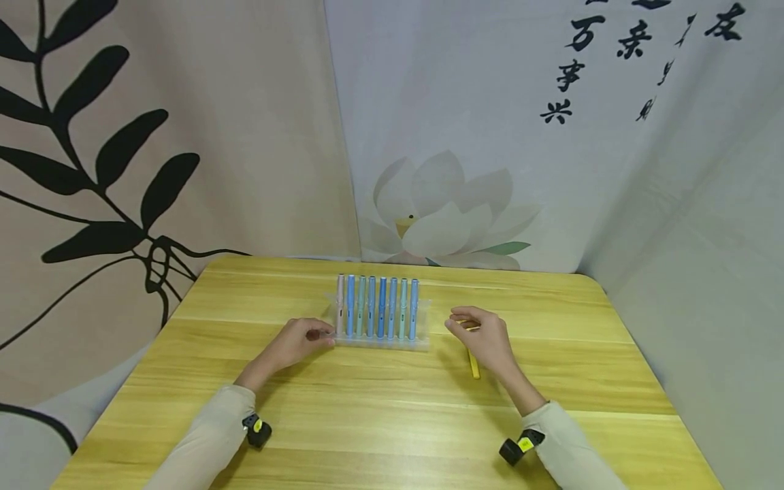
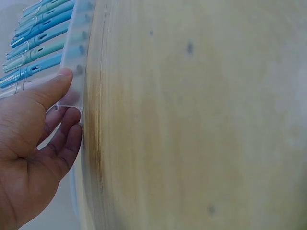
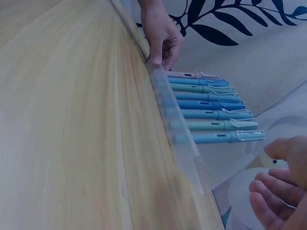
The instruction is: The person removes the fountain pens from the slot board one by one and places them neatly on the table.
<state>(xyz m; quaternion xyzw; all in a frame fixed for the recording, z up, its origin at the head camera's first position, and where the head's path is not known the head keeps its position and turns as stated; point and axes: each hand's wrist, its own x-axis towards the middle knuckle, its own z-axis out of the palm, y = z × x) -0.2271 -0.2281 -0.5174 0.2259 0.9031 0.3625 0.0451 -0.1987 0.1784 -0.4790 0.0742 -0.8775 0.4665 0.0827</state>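
Here, left hand (image 1: 301, 339): pinches one clear rack (image 1: 382, 345) at its end.
Right hand (image 1: 488, 340): fingers loosely bent, near one yellow stick (image 1: 474, 369).
Pens (image 1: 382, 309): eight, racked.

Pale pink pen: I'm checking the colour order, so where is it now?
In the head view, the pale pink pen is at the left end of the row in the clear holder, beside a blue pen and nearest the left hand.

Pens (image 1: 382, 307) were held in a rack (image 1: 381, 344) on the table (image 1: 380, 415); the left hand (image 1: 304, 338) was placed at its nine o'clock, the right hand (image 1: 483, 335) at three, a stick (image 1: 474, 366) at four.
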